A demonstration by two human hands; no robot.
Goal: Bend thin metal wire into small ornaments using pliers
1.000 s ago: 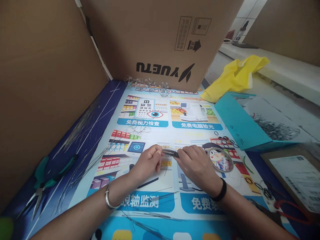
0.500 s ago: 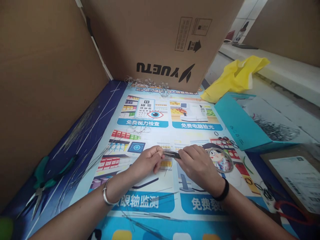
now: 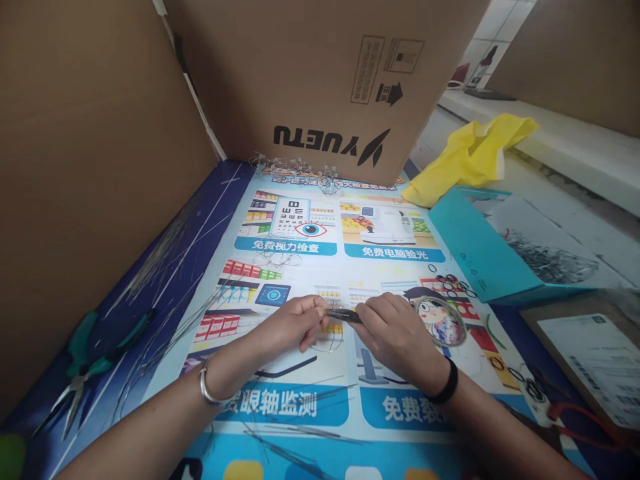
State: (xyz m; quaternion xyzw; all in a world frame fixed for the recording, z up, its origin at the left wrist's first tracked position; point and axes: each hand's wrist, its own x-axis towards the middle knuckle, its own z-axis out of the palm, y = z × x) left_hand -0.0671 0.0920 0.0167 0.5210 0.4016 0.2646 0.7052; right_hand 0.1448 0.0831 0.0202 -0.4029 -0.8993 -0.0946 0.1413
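My left hand (image 3: 295, 323) and my right hand (image 3: 395, 330) meet over a printed poster mat (image 3: 300, 247) in the middle of the view. Both are closed in a pinch on a small dark tool (image 3: 344, 314) that spans the gap between them, with a thin bent wire (image 3: 333, 337) looping under the left fingers. What exactly the dark piece is stays unclear. A silver bangle sits on my left wrist, a black band on my right. A clear round lens (image 3: 443, 320) lies on the mat just right of my right hand.
Green-handled pliers (image 3: 85, 367) and several loose wires (image 3: 160, 267) lie at left. A teal box (image 3: 493, 253) holding small metal parts, small black rings (image 3: 453, 280), a yellow cloth (image 3: 470, 157) and a labelled carton (image 3: 590, 353) sit at right. Large cardboard boxes (image 3: 310, 80) wall the back and left.
Both hands have stayed pinched on the dark piece and shifted slightly nearer and lower. The wire under my left fingers now shows more of a loop.
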